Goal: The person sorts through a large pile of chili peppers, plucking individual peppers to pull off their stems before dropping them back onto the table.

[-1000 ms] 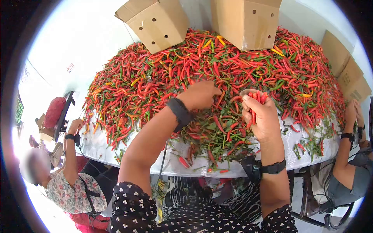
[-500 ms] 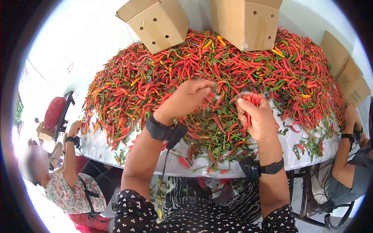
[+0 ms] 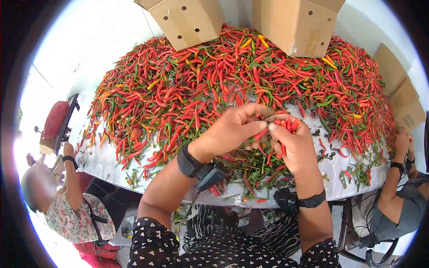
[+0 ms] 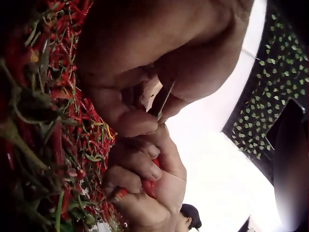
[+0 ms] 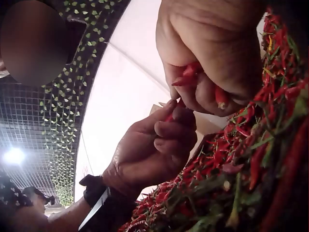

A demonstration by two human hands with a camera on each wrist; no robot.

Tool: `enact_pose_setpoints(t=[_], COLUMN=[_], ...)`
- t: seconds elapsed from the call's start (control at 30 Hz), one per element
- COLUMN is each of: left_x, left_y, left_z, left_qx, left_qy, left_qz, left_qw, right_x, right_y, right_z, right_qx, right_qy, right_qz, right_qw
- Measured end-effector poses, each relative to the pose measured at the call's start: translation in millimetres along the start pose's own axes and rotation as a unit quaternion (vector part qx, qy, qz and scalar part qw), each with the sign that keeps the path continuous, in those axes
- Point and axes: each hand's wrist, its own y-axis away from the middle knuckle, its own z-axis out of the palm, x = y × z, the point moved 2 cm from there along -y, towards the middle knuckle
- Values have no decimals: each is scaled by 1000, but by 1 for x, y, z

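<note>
My left hand (image 3: pixel 230 129) pinches a red chili (image 3: pixel 259 135) between thumb and fingers, its thumb tip close beside the right thumb. Curled fingers of my right hand (image 3: pixel 292 145) hold several red chilies (image 3: pixel 293 125), their ends showing above the fist. In the right wrist view, chilies (image 5: pixel 188 75) poke out of the right fist, and the left fingertips meet it from below. The left wrist view has the left hand (image 4: pixel 159 53) above, partly hiding the right hand (image 4: pixel 149 193). Below both hands lies a heap of green stems and loose chilies (image 3: pixel 254 172).
A wide mound of red chilies (image 3: pixel 178 89) covers much of the white-covered table (image 3: pixel 111 167). Two cardboard boxes (image 3: pixel 190 24) stand at the back, and flattened cardboard (image 3: pixel 406 107) leans at right. Other people sit at left (image 3: pixel 80 214) and right (image 3: pixel 397 210).
My left hand has lifted from the heap and come right, joining the right hand with a chili in its fingers. The right hand keeps its bunch. The head view has shifted slightly.
</note>
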Motion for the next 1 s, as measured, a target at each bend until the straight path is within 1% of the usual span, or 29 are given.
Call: enact_pose_setpoints(t=[0.03,0.07,0.1,0.17,0.23,0.3,0.33,0.43,0.47,0.53,0.57,0.6,0.63,0.7,0.77,0.83,0.87,0.9,0.93,0.97,1.0], left_x=[0,1,1,1,-4,1,2,0,-1,-2,-2,-1,0,-4,-2,1,6,11,16,20,20], left_y=[1,2,3,3,2,5,6,5,5,4,4,4,4,2,2,3,3,4,6,7,5], left_z=[-1,-3,-5,-5,-4,1,3,2,1,-2,-2,-3,-3,-5,-10,-24,-32,-38,-43,-49,-57], left_qx=[2,1,-4,-9,13,28,43,35,35,65,66,85,105,122,141,208,209,208,201,196,197], left_qy=[0,1,-23,-48,-67,-66,-65,-70,-71,-146,-146,-187,-228,-247,-266,-292,-273,-275,-271,-268,-329], left_qz=[-18,-17,-33,-48,-43,-48,-54,-37,-37,-18,-18,9,36,53,70,13,-13,-13,-22,-30,-7], left_qw=[1000,1000,999,998,997,996,996,996,996,987,987,979,967,960,951,933,939,939,941,943,923], right_x=[1,0,-2,-9,-11,-12,-12,-13,-14,-15,-17,-19,-20,-21,-22,-24,-23,-24,-21,-18,-18], right_y=[-1,-1,0,1,3,3,4,5,6,10,13,17,19,25,27,27,22,16,8,2,0], right_z=[-2,-3,-3,-5,-2,-2,-3,-4,-3,2,8,14,15,21,24,20,10,1,-10,-21,-27], right_qx=[25,49,50,94,103,111,112,103,113,121,121,119,118,81,62,119,140,141,122,98,63], right_qy=[36,71,72,135,139,216,215,231,240,249,316,379,379,453,436,316,225,223,46,-132,-174], right_qz=[-38,-75,-76,-135,-148,-199,-199,-202,-191,-180,-262,-340,-341,-393,-401,-318,-250,-251,-189,-120,-80], right_qw=[998,993,993,977,974,949,949,946,945,944,904,852,852,796,803,886,931,931,973,979,979])
